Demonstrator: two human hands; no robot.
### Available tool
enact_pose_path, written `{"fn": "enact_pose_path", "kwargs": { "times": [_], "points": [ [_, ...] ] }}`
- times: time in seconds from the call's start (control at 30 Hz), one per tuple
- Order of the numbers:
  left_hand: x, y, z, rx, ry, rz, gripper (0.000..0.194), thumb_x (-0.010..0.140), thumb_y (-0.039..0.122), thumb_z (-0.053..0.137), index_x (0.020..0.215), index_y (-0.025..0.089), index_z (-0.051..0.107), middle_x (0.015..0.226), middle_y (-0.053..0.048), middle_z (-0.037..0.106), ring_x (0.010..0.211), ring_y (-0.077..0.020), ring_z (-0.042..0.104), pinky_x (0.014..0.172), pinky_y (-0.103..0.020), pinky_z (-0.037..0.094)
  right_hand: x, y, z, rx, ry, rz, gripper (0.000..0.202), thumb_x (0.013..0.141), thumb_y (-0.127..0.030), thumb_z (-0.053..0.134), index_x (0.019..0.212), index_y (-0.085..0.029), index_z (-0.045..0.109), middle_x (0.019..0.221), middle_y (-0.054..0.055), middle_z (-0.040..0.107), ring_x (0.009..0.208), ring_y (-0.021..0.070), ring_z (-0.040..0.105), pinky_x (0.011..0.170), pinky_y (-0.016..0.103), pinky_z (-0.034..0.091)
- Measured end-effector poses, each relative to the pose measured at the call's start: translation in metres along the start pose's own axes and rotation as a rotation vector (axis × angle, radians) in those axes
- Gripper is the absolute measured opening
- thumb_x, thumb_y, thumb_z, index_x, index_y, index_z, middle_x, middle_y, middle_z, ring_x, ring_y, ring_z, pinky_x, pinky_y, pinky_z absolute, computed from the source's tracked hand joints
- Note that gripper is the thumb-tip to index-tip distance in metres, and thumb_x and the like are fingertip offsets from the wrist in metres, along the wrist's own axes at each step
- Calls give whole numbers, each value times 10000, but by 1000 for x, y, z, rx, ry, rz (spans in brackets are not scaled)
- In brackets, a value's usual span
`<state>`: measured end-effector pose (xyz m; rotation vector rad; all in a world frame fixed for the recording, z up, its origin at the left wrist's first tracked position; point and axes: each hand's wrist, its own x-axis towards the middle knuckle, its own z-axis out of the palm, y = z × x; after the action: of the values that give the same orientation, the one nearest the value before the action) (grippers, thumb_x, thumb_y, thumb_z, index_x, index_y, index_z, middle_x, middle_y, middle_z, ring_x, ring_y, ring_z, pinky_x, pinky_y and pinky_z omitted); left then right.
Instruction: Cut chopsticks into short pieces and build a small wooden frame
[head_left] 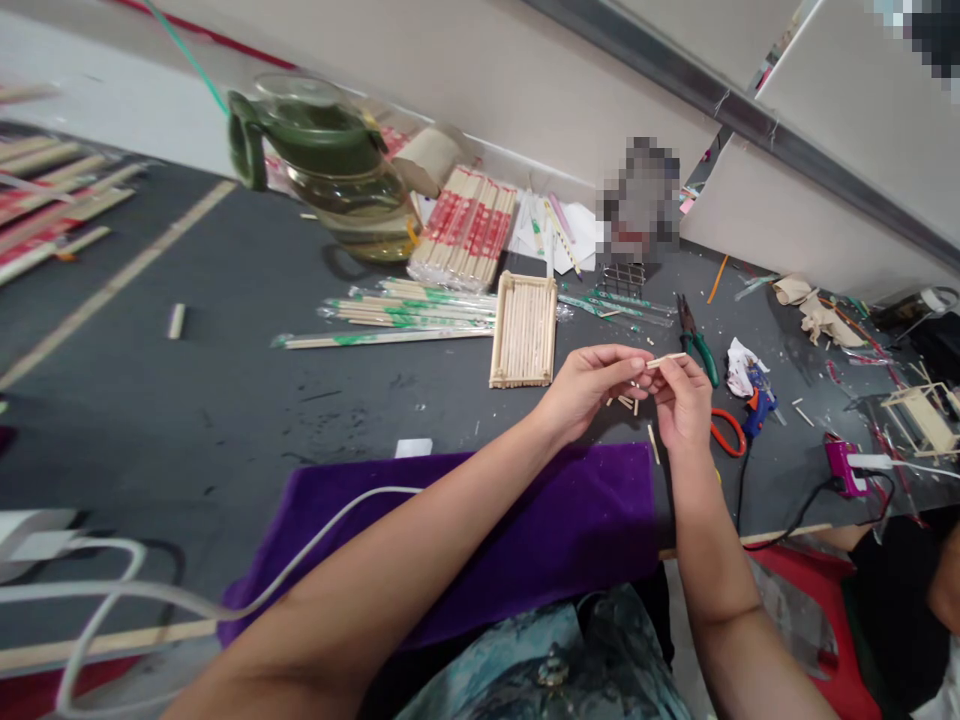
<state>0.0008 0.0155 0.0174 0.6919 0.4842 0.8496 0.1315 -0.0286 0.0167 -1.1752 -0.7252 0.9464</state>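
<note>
My right hand (684, 395) pinches a short piece of wooden stick (666, 360) between thumb and fingers. Close by on its left, my left hand (596, 385) has its thumb and fingertips pressed together at the stick's left end; whether it grips the stick too is too small to tell. Several short stick pieces (624, 402) lie on the dark table beneath the hands. A rectangular tray-like frame made of sticks (525, 330) rests left of my hands. Behind it are wrapped chopsticks (420, 308) and a red-and-white bundle of chopsticks (469, 228).
A glass jug with a green top (337, 170) stands at the back left. Green-handled pliers (697, 340), a blue glue gun (761, 405) and a pink adapter (846, 466) lie to the right. A purple cloth (465, 540) covers the front edge, crossed by a white cable.
</note>
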Motion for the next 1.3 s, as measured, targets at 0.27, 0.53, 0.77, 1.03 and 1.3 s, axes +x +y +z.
{"fn": "enact_pose_path", "kwargs": {
  "times": [0.27,0.53,0.77,1.03,1.3],
  "points": [
    [1,-5,-1,-30,16,-1,297,642,298,921,844,132,780,742,-37,749,649,-113,682,682,-252,593,-2,1,2,7,-65,49,266,719,-442,789,737,-231,627,676,-23,639,590,112,559,565,247,490],
    [2,-9,-2,-23,45,4,269,662,280,903,842,127,775,731,-37,749,636,-106,681,665,-232,585,-3,2,4,37,-46,45,239,708,-407,797,738,-232,637,654,-34,629,580,109,567,560,241,500],
    [4,-5,-7,-34,10,-79,281,691,304,891,870,123,772,750,-48,752,663,-120,693,670,-236,589,0,9,3,-12,-4,-30,251,724,-422,788,743,-219,641,684,-28,661,578,105,550,578,250,474],
    [1,-3,-7,132,68,10,381,629,427,922,834,139,779,737,-33,736,648,-120,662,646,-247,576,1,15,-1,-124,-14,-162,187,790,-398,755,753,-226,692,713,-23,669,655,129,577,647,261,471],
    [0,-1,-6,394,117,78,367,660,465,877,775,138,757,632,-15,692,571,-119,615,609,-255,530,-2,17,3,-173,-10,-207,161,796,-367,744,741,-225,691,706,-34,645,655,124,561,672,262,467]
  ]
}}
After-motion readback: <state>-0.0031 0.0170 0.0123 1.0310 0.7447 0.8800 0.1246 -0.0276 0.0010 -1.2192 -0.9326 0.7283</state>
